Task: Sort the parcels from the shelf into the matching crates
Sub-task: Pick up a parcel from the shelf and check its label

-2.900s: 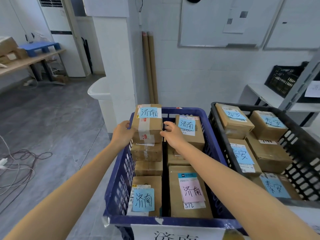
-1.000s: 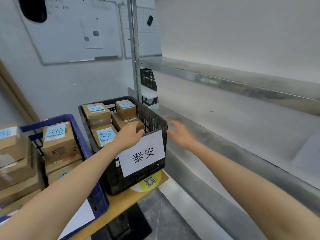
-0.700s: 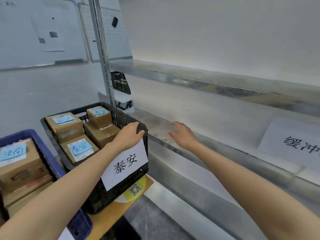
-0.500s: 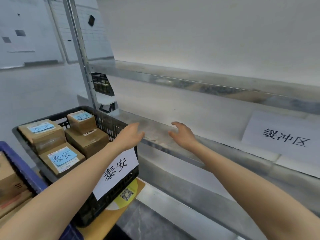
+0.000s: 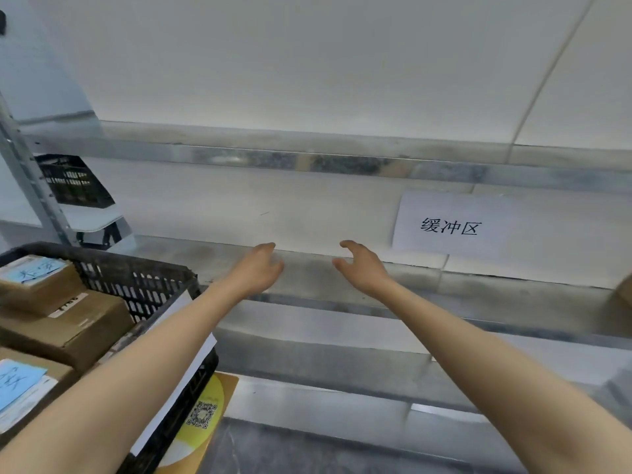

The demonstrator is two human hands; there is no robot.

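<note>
My left hand (image 5: 257, 271) and my right hand (image 5: 361, 267) reach side by side over the metal shelf (image 5: 307, 273), fingers apart, holding nothing. The stretch of shelf under them is bare. A brown parcel (image 5: 623, 304) is cut off by the right edge on that shelf. At the lower left stands a black crate (image 5: 143, 278) holding brown cardboard parcels (image 5: 65, 323) with blue handwritten notes; a white paper label (image 5: 181, 374) hangs on its front, mostly hidden by my left forearm.
A white paper sign (image 5: 448, 225) with black characters is stuck to the wall behind the shelf. A grey upright shelf post (image 5: 30, 179) rises at the left, with another black crate (image 5: 73, 181) behind it. The crate rests on a wooden board (image 5: 222, 388).
My view has swung right from the crates to the shelf. My left hand has left the black crate's front rim and both hands now reach over the shelf.
</note>
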